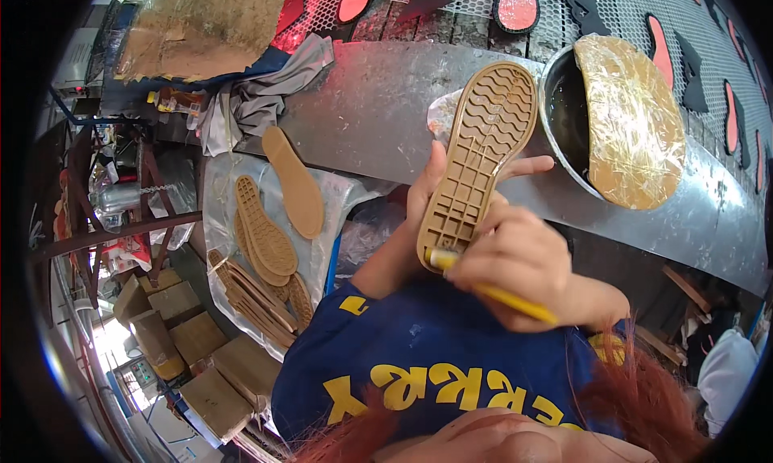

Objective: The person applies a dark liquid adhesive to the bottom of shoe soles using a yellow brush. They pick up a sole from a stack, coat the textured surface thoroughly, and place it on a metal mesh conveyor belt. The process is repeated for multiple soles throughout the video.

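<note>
My left hand (429, 179) grips a tan rubber shoe sole (481, 137) from behind and below. Its thumb lies along the sole's left edge, and a finger sticks out past the right edge. The sole is tilted up, with a wavy tread at the far end and a grid of square hollows at the near end. In my right hand (515, 262) is a brush with a yellow handle (519, 303), its pale head against the near end of the sole. The brush's bristles are hard to make out.
A metal bowl (566, 109), partly covered by a plastic-wrapped board (636, 121), stands right on the metal table (378, 101). More tan soles (294, 181) lie on plastic sheeting at left. Pink-topped insoles (518, 6) rest on mesh beyond. A grey cloth (250, 101) hangs at the table's left end.
</note>
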`<state>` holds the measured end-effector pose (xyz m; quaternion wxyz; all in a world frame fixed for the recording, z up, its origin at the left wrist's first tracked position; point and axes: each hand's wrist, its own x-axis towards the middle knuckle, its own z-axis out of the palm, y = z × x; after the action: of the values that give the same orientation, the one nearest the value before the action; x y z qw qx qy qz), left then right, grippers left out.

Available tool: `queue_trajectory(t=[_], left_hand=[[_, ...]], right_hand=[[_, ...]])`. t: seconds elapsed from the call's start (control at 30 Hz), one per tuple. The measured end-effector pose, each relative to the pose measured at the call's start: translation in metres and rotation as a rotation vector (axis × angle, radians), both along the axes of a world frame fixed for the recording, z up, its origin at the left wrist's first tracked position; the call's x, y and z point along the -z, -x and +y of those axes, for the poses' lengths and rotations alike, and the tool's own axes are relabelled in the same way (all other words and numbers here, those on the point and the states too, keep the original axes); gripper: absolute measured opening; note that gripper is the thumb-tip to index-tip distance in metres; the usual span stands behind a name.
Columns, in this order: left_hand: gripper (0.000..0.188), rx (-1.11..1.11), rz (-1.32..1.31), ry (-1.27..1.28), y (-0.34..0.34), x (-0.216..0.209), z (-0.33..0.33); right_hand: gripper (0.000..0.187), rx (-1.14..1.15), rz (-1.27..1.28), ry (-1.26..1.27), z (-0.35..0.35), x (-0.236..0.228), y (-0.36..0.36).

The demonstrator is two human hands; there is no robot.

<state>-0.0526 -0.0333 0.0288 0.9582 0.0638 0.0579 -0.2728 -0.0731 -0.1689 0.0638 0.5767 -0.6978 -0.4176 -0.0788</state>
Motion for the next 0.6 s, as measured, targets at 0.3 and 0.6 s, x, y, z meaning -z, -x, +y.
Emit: queue_trajectory(t=[0.3, 0.6], left_hand=[[0.073, 0.085, -0.264, -0.297, 0.009, 0.034, 0.019], [0.059, -0.124, -0.601, -0.586, -0.180, -0.016, 0.006]], right_hand=[[0.017, 0.450, -0.166, 0.150, -0.028, 0.009, -0.046], [0.016, 0.688, 0.240, -0.504, -0.058, 0.009, -0.021]])
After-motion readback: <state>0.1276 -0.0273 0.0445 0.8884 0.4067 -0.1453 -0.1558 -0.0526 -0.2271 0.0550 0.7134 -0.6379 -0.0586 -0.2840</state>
